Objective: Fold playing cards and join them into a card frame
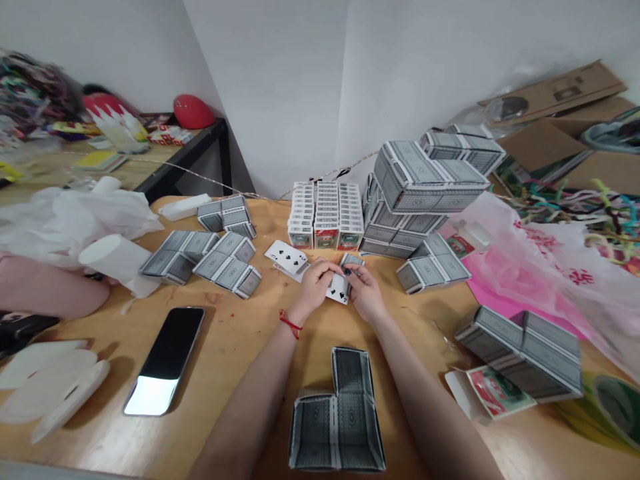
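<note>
My left hand [316,287] and my right hand [367,291] meet over the middle of the wooden table. Their fingers are closed around a playing card [338,291] with black pips, one side in each hand; other cards in the grip are partly hidden. Just left of my left hand, a face-up three of spades [286,257] lies over another card. Between my forearms stands an L-shaped piece built of grey-backed cards [351,417]. A red string bracelet [291,324] circles my left wrist.
Behind my hands stand rows of card boxes [326,215] and a tall stack of folded-card blocks [425,177]. More card blocks [227,263] sit left. A phone [167,360] lies front left; an opened card box [495,392] and yellow tape roll [613,410] are right.
</note>
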The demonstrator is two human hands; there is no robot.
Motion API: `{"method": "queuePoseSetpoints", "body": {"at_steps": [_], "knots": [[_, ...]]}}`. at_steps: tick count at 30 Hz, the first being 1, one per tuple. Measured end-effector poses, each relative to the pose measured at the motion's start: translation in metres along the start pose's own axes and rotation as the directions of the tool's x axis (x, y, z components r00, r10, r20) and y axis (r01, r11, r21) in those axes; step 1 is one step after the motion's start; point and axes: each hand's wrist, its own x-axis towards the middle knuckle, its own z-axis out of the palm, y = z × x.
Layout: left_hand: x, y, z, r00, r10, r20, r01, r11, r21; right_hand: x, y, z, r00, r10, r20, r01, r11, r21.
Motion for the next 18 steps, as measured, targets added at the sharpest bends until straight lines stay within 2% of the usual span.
{"method": "queuePoseSetpoints", "body": {"at_steps": [3,6,8,11,14,18], "knots": [[-0.001,0.002,0.001,1.0,0.0,-0.028,-0.001,1.0,-0.031,0.0,0.002,-0.001,0.998,-0.055,-0.038,0.053,0.997,-0.053],[-0.002,0.002,0.006,0.992,-0.047,-0.117,0.04,0.997,-0.067,0.0,0.004,-0.001,0.984,-0.147,-0.1,0.131,0.98,-0.153],[-0.004,0.0,0.011,0.984,-0.06,-0.169,0.056,0.998,-0.024,0.001,0.005,0.0,0.976,-0.193,-0.104,0.169,0.965,-0.199],[-0.005,-0.003,0.017,0.982,-0.042,-0.186,0.061,0.994,0.095,0.002,0.007,0.0,0.966,-0.243,-0.084,0.216,0.945,-0.245],[-0.005,-0.006,0.02,0.978,-0.04,-0.203,0.069,0.988,0.138,0.003,0.009,-0.001,0.962,-0.261,-0.077,0.233,0.935,-0.268],[-0.004,-0.007,0.019,0.977,-0.045,-0.209,0.066,0.993,0.094,0.002,0.007,-0.001,0.972,-0.225,-0.067,0.205,0.951,-0.231]]}}
